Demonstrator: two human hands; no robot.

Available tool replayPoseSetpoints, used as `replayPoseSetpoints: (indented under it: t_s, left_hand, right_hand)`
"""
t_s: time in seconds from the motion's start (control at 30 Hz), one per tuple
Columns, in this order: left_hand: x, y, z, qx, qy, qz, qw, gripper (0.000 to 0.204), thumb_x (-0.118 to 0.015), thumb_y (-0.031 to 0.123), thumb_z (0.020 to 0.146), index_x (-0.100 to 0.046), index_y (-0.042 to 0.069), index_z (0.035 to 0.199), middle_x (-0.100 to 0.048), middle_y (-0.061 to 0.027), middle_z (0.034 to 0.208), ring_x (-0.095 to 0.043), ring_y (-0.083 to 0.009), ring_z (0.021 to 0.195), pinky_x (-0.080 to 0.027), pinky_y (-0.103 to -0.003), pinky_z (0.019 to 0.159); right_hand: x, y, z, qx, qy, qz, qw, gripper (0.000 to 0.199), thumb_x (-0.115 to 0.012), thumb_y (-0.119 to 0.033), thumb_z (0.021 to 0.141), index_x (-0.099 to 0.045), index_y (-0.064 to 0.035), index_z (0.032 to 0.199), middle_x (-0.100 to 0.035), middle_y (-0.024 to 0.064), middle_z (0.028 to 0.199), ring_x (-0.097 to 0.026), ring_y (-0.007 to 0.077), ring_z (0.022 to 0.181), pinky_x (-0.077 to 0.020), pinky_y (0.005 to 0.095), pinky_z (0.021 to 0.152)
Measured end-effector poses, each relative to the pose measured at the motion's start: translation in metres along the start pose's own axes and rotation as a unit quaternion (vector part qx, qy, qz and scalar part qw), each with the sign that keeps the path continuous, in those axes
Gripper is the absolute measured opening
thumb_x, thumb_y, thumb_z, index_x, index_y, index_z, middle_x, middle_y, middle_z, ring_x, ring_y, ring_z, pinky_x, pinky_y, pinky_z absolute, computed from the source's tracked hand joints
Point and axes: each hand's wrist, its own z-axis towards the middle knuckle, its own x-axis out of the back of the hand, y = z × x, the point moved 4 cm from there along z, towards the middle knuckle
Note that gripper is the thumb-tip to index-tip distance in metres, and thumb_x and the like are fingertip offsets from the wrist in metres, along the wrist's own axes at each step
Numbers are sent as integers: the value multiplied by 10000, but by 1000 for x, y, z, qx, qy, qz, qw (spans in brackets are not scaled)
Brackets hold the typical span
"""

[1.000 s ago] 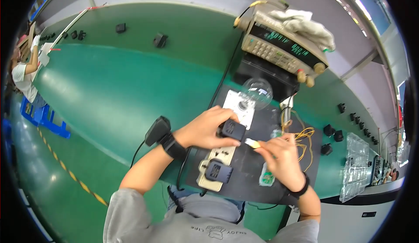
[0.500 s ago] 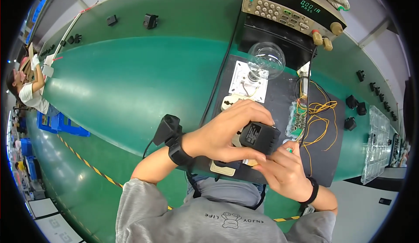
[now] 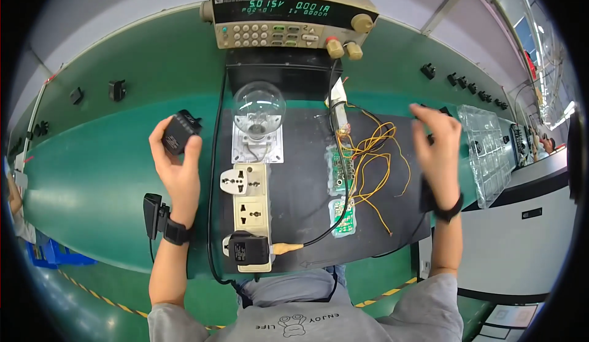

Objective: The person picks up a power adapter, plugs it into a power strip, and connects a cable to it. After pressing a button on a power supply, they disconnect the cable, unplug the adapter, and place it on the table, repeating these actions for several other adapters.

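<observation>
My left hand (image 3: 178, 170) is raised over the green bench, left of the black board, its fingers and thumb closed on a black power adapter (image 3: 179, 133) with its prongs toward the upper right. My right hand (image 3: 438, 148) reaches over the board's right side with fingers apart, near black adapters (image 3: 443, 112) that it partly covers. Another black adapter (image 3: 250, 250) sits in the near end of a cream power strip (image 3: 261, 194). A yellow plug (image 3: 287, 248) on a black cable meets that adapter's right side.
A display instrument (image 3: 291, 26) stands at the back behind a glass bulb (image 3: 260, 108) on a white base. Green circuit boards (image 3: 342, 216) and loose yellow wires (image 3: 371, 148) lie on the black board (image 3: 300, 201). At right is a clear plastic tray (image 3: 488, 158); more adapters (image 3: 463, 79) line the back.
My hands have parted: the left has carried its adapter left off the board, the right has swung out to the right. The view has turned right, and the instrument's readings differ.
</observation>
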Motion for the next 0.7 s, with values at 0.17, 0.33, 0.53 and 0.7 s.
replayPoseSetpoints:
  t_s: [0.17, 0.33, 0.53, 0.7]
  left_hand:
    - [-3, -57, 33, 105, 24, 102, 989, 401, -703, 159, 805, -524, 35, 1142, -558, -61, 1036, -545, -163, 929, -432, -276, 854]
    - [-26, -76, 77, -39, -12, 263, 964, 448, -707, 226, 785, -532, 76, 1169, -603, -146, 1084, -579, -297, 991, -445, -369, 860]
    - [-40, -95, 105, -55, 46, 293, 954, 771, -682, 327, 792, -280, 121, 1416, -436, -239, 1320, -434, -363, 1198, -314, -452, 997]
    - [-27, -83, 84, -48, 120, 182, 975, 826, -696, 251, 783, -204, -33, 1383, -249, -256, 1399, -259, -397, 1300, -240, -455, 1062]
  right_hand:
    - [-26, 142, -74, -177, -202, -60, 961, 686, -612, 61, 644, -443, -67, 1296, -474, 119, 1283, -477, 351, 1159, -440, 394, 925]
    - [-39, 158, -87, -128, -91, 33, 987, 595, -632, 22, 683, -490, -60, 1255, -543, 126, 1128, -551, 208, 920, -497, 262, 633]
    - [-25, 109, -64, -156, -88, 283, 942, 512, -593, -39, 780, -470, -18, 1277, -592, 104, 1000, -548, 94, 682, -468, 215, 586]
    - [6, -5, -28, -50, -164, 354, 920, 518, -532, -31, 817, -403, 35, 1314, -566, 130, 1096, -574, 135, 832, -497, 231, 646]
